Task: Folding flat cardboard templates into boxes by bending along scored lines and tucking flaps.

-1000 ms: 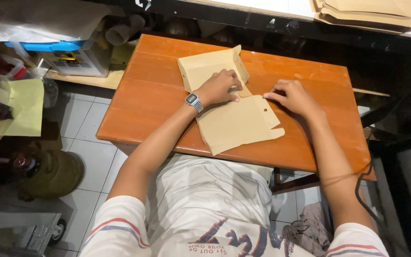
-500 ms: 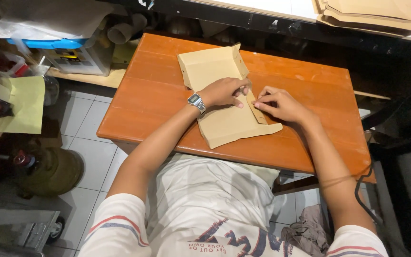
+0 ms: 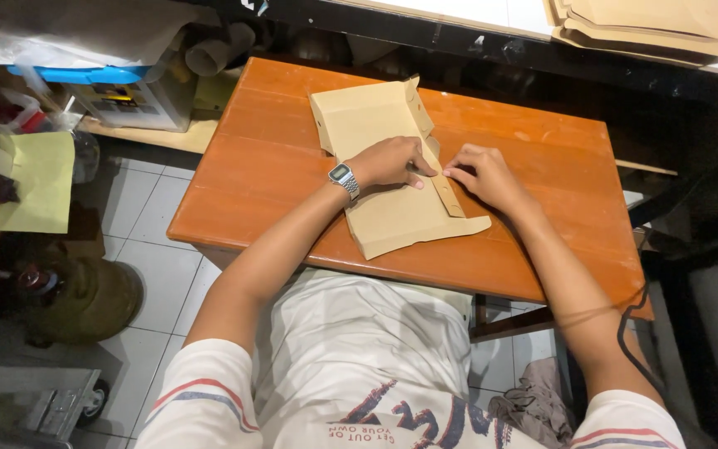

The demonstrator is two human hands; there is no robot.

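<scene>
Orange wooden table (image 3: 542,158) under flat brown cardboard sheet (image 3: 367,125)

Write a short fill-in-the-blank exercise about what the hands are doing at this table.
1. Both hands press on a flat sheet of brown ____ lying on the orange wooden table.
2. The left hand has a ____ on its wrist.
3. The right hand fingers a narrow folded ____ along the sheet's right edge.
4. More brown sheets are stacked at the top ____ of the view.

Missing words: cardboard; watch; flap; right
</scene>
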